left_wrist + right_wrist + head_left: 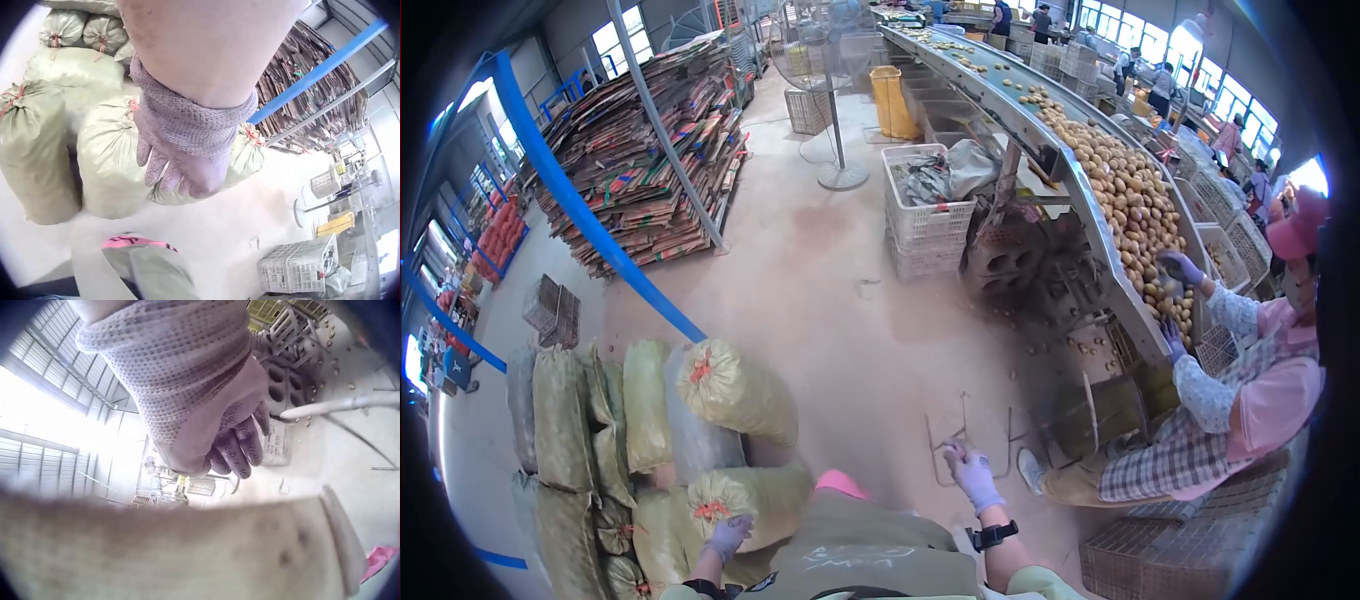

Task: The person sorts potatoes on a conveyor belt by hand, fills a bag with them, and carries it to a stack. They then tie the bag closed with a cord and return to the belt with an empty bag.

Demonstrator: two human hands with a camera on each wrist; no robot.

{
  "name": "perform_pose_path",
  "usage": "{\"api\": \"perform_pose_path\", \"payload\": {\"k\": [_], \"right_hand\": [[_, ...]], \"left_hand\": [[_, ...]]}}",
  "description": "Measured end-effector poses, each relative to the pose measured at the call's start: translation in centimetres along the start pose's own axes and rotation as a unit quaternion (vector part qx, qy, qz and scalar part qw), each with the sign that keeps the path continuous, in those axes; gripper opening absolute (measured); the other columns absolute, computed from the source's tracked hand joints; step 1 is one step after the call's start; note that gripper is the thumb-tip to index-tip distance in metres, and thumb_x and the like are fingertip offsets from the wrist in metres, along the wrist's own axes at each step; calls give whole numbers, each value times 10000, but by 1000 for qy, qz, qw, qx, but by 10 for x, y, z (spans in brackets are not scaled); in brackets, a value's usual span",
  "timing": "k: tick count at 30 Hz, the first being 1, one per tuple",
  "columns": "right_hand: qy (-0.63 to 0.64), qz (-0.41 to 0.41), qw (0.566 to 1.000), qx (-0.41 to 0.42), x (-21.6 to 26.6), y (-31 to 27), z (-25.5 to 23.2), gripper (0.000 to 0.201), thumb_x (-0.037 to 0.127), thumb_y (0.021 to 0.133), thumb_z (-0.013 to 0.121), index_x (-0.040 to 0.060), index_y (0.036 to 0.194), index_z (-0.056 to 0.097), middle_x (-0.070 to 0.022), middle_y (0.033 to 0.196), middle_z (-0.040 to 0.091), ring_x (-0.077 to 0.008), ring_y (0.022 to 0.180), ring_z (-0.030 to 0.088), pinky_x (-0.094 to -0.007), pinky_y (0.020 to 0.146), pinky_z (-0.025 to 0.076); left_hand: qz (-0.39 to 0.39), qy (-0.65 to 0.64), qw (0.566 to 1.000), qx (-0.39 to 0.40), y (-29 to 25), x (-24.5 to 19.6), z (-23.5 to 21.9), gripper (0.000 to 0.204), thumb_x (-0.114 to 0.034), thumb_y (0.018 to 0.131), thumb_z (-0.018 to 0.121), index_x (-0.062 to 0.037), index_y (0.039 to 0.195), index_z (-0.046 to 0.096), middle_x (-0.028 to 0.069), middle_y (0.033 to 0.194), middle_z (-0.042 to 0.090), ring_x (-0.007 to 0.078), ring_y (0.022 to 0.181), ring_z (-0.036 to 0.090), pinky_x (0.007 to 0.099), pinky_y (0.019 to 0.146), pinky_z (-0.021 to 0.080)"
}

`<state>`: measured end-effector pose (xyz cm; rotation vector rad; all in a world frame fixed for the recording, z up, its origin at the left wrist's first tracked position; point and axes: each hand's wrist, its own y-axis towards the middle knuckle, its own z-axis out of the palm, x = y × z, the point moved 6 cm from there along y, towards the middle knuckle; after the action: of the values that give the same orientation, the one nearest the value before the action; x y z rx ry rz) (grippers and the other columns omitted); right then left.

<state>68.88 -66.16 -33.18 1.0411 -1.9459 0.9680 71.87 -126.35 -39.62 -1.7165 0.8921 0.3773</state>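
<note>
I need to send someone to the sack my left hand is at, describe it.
Start at the heap of green woven sacks beside the blue rail. The gloved left hand rests on the nearest one, lying on its side, red-tied neck facing the camera wearer.

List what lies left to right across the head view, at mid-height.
Red sacks stacked at the far left → pile of flattened cartons → white plastic crate → conveyor loaded with brown fruit → seated worker in pink.
</note>
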Motion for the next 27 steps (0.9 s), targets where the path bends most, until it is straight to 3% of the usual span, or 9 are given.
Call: {"api": "perform_pose_path", "payload": {"k": [4,6,7,10,13,15,18,23,27], "right_hand": [[-86,-111,990,30,92,80,45,360,343,949,605,76,1168,707,-189,1059,729,-386,985,692,-460,892,537],[-114,-97,988,32,96,129,70,398,373,950,590,91,1211,693,-192,1077,726,-384,1023,683,-468,918,528],[-112,-96,989,28,107,150,77,398,373,950,590,91,1211,693,-192,1077,726,-384,1023,683,-468,918,528],[-206,-38,977,37,134,202,83,412,395,951,584,103,1224,684,-194,1093,724,-382,1049,674,-472,936,522],[-141,4,988,61,162,263,84,419,424,950,571,117,1209,690,-194,1108,722,-388,1045,674,-476,939,522],[-254,29,963,81,159,309,92,401,390,935,586,121,1210,699,-183,1109,726,-383,1061,678,-464,950,527],[-280,15,956,87,177,394,91,417,440,924,575,153,1197,707,-183,1132,715,-382,1096,660,-474,959,521],[-368,17,929,46,150,636,76,437,450,900,603,105,1146,707,-205,1197,688,-380,1146,636,-472,995,497],[-257,61,964,-16,145,861,41,493,442,882,625,21,1131,691,-262,1225,660,-420,1156,624,-483,1005,489]], "left_hand": [[-84,52,993,67,102,18,-9,353,-260,1009,582,-9,1241,668,118,1109,722,227,964,690,329,806,567],[164,421,849,274,155,3,0,348,-296,993,540,-73,1223,678,114,1164,712,273,1039,682,365,864,560],[260,531,772,232,190,0,-3,291,-298,913,604,-113,1111,710,129,1152,724,306,1040,695,396,874,552],[128,559,780,250,203,-157,-18,312,-304,929,570,-87,1111,704,149,1196,707,327,1105,674,424,901,542],[173,541,823,24,276,-256,-53,345,-308,956,584,-50,1146,710,171,1078,741,317,995,714,411,840,558],[200,209,957,17,360,-277,-89,346,-308,1000,604,-39,1192,707,116,1038,746,255,897,702,349,800,550],[125,-43,990,-50,409,-338,-110,414,-360,1071,503,-6,1210,667,109,983,723,193,825,669,321,751,543],[78,118,985,-94,418,-422,-87,447,-401,1049,545,13,1128,693,77,929,699,166,794,623,301,740,525],[-39,402,914,33,485,-341,-68,473,-417,1017,471,-62,1265,661,129,1197,703,312,1151,647,418,1025,483]]}}
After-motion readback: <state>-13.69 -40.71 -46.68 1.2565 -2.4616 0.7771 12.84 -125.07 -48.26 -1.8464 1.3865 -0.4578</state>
